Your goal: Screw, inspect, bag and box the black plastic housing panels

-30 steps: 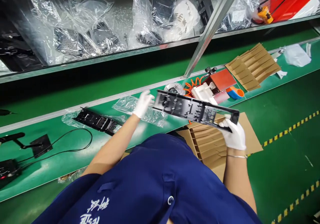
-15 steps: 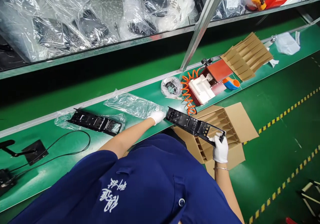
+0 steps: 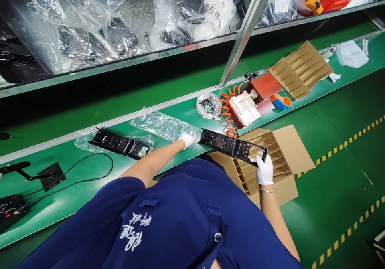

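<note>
My right hand [image 3: 264, 170], in a white glove, grips the open right end of a long black frame [image 3: 224, 144]. That frame hangs over the bench's front edge, its left end close to my left hand. White-gloved too, my left hand [image 3: 188, 140] is closed on the right end of a clear plastic bag [image 3: 162, 124] lying flat on the bench; its fingertips are partly hidden. Farther left, a second black frame [image 3: 118, 142] of the same kind rests on crumpled clear plastic.
Below the bench edge stands an open cardboard box [image 3: 290, 146] with dividers. On the green bench [image 3: 126, 166] are a red-and-white machine [image 3: 245, 108] with an orange coiled hose, a bag of small parts [image 3: 208, 104], cardboard dividers [image 3: 302, 70] and a black stand [image 3: 51, 176]. A loaded shelf [image 3: 192, 44] overhangs.
The view has shifted slightly, moving bench items a little rightward. My right hand has raised its end of the black frame slightly. My left hand stays at the bag's end.
</note>
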A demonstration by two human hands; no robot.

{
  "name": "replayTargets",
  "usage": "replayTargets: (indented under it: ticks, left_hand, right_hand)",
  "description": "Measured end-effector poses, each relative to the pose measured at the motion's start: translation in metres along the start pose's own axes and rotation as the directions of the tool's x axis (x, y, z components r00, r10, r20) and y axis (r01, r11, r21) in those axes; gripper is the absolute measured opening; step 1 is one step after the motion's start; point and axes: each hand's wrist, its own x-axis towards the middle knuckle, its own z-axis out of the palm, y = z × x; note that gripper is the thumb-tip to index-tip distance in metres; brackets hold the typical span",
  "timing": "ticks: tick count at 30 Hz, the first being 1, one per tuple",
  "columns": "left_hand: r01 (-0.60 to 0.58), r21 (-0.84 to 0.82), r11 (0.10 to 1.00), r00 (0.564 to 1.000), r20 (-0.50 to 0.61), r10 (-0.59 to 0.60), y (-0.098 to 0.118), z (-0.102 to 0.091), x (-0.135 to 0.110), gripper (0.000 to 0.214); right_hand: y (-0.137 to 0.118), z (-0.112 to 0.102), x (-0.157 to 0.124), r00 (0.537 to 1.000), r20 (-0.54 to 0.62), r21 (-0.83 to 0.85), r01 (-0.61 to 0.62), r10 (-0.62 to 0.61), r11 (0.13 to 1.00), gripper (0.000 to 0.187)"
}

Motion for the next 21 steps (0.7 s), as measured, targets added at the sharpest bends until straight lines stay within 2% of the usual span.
replayTargets:
  ticks: [3, 8, 11, 15, 21]
  left_hand:
    - [0.038, 0.005, 0.999, 0.999, -0.013, -0.038, -0.007, -0.005, -0.005, 0.037]
    - [0.081, -0.001, 0.997, 0.989, -0.123, -0.08, -0.011, -0.017, -0.012, 0.038]
    - [0.086, -0.003, 0.996, 0.981, -0.173, -0.085, -0.003, -0.019, -0.015, 0.037]
    - [0.038, -0.003, 0.999, 0.988, -0.153, -0.038, 0.011, -0.014, -0.027, 0.035]
    - [-0.014, -0.001, 1.0, 0.981, -0.196, 0.013, 0.034, -0.02, -0.037, 0.034]
  right_hand:
    - [0.0, 0.007, -0.001, 1.0, 0.02, 0.007, -0.002, 0.002, 1.0, 0.047]
    - [0.002, 0.021, -0.003, 0.998, 0.061, 0.021, -0.037, 0.036, 0.999, 0.045]
    - [0.002, 0.026, 0.003, 0.995, 0.071, 0.031, -0.069, 0.067, 0.997, 0.044]
    - [0.006, 0.032, 0.01, 0.989, 0.069, 0.05, -0.136, 0.132, 0.989, 0.045]
    - [0.013, 0.064, 0.003, 0.976, 0.123, 0.063, -0.189, 0.18, 0.98, 0.041]
